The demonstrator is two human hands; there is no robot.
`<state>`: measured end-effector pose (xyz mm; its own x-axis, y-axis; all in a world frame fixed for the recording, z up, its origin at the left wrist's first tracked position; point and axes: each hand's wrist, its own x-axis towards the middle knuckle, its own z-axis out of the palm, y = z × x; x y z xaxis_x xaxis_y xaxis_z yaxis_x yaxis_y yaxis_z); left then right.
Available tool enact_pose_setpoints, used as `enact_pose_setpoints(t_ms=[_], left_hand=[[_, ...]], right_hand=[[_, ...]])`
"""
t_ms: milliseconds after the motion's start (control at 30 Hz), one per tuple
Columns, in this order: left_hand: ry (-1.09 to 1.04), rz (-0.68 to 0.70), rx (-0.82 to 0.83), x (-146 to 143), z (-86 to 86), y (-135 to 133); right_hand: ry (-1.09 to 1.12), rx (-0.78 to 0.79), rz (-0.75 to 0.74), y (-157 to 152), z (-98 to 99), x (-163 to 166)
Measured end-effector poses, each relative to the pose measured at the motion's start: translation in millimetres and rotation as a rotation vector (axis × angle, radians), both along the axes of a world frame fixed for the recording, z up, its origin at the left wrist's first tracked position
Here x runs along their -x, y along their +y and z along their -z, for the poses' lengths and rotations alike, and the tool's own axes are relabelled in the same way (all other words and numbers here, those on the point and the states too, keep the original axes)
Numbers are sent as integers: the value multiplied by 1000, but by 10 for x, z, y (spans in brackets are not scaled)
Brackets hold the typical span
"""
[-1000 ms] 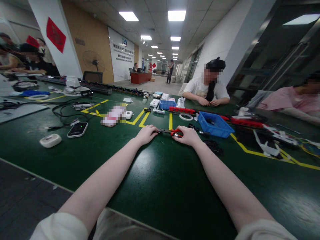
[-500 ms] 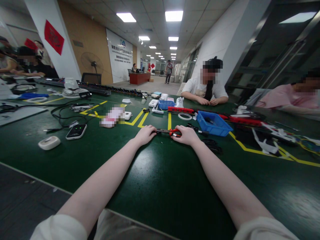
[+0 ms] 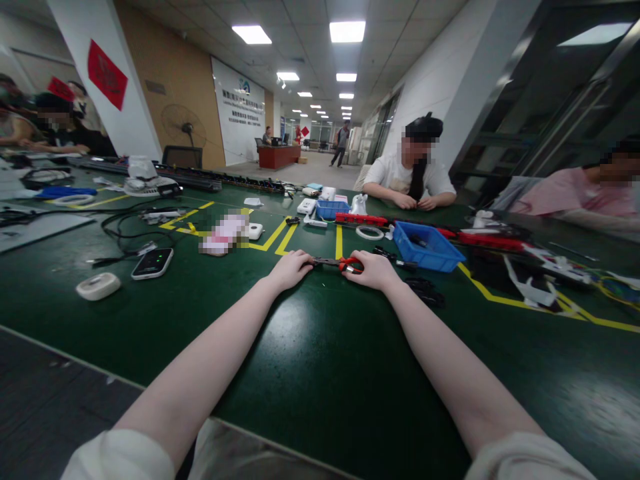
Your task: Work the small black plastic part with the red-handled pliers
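Both my arms reach far out across a dark green table (image 3: 310, 373). My right hand (image 3: 373, 271) is curled around the red handles of a small pair of scissors (image 3: 345, 265) that lies flat on the table. My left hand (image 3: 291, 267) rests palm down with its fingers bent, and its fingertips touch the metal blade end of the scissors. The blades point left, towards my left hand.
A blue bin (image 3: 426, 247), a tape roll (image 3: 370, 233) and black parts (image 3: 425, 291) lie to the right. A phone (image 3: 153, 263), a white pod (image 3: 98, 286) and cables (image 3: 125, 233) lie left. A person in white (image 3: 410, 183) sits opposite; others sit at both sides.
Both hands stay where they were on the scissors. Only the camera has shifted slightly.
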<state>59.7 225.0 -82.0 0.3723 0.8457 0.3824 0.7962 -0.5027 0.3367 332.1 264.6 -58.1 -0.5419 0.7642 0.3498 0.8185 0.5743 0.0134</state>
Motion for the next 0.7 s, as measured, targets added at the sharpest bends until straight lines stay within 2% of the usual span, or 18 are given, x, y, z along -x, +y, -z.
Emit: enact_pose_setpoints(t_ms=[700], left_hand=[[-40,-38,24,-19,-46,-56]], right_hand=[[-7,14,18,2,-14,-4]])
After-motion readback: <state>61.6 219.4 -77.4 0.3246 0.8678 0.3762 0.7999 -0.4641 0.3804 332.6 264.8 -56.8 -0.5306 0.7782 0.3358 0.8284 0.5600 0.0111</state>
